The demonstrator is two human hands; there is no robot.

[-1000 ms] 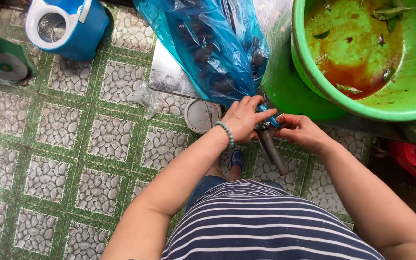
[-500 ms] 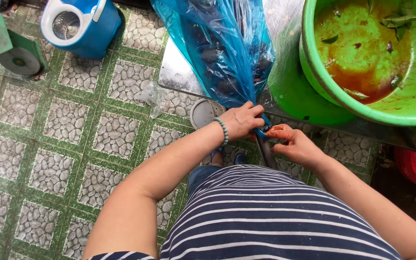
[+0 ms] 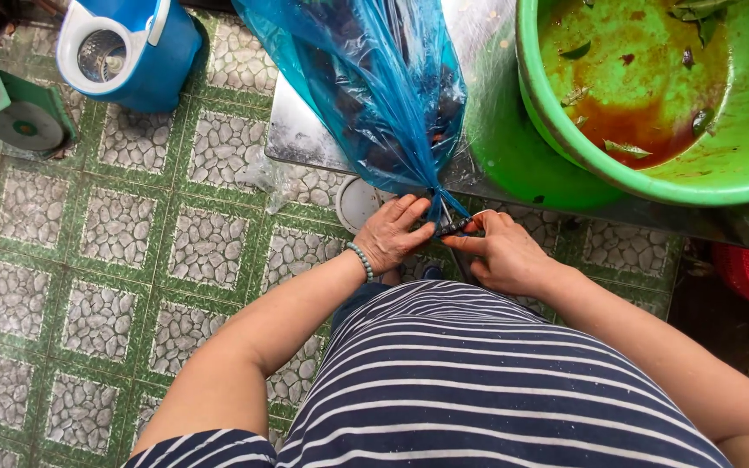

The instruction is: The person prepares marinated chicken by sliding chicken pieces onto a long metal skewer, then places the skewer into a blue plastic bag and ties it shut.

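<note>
Pinching the twisted neck of the blue plastic bag (image 3: 374, 87): left hand (image 3: 392, 236) and right hand (image 3: 500, 253) both grasping it, bag body just above them.

Navy-and-white striped shirt (image 3: 478, 381), green bead bracelet (image 3: 360, 260)

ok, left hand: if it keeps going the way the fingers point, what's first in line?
Likely the gathered neck of the blue plastic bag, right at the left hand fingertips; the right hand lies just beyond. Depth is unclear.
</note>
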